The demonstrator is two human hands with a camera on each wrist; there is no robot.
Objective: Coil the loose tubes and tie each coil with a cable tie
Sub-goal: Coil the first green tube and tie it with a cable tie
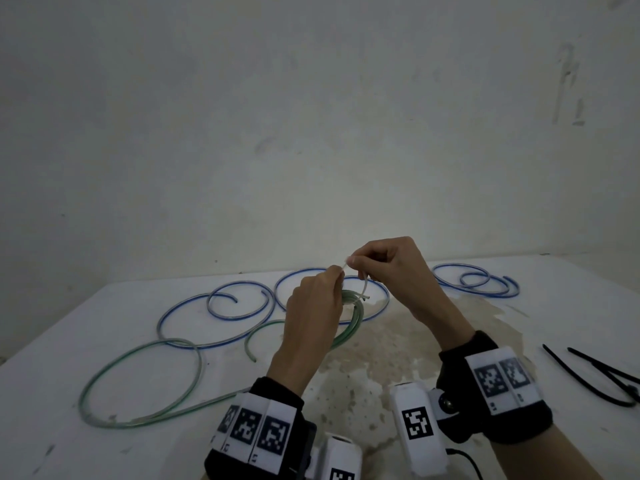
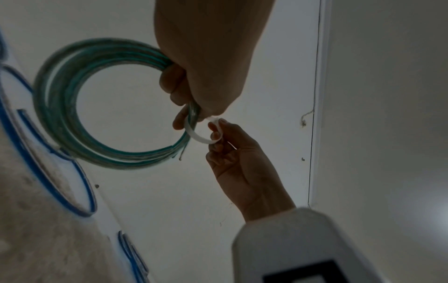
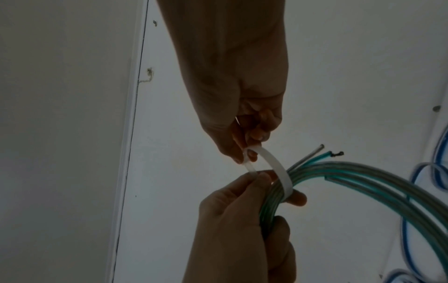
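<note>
Head: my left hand [image 1: 313, 306] grips the green coil [image 1: 353, 315] above mid table [image 1: 450, 327]. Left wrist: right hand [image 2: 232, 153] pinches the white tie [image 2: 198, 137] looped round it. Right wrist: tie tail [image 3: 249, 168] may slip, springing the coil loose.

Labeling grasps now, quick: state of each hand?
Left hand: grips the green tube coil, pinches the white cable tie.
Right hand: pinches the tie.

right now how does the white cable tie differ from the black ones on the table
The white cable tie is curved into a loop around the green coil, pinched by both hands; the black cable ties lie loose and untouched at the table's right. White is held in the air; black rest flat. Both are slim strips.
</note>
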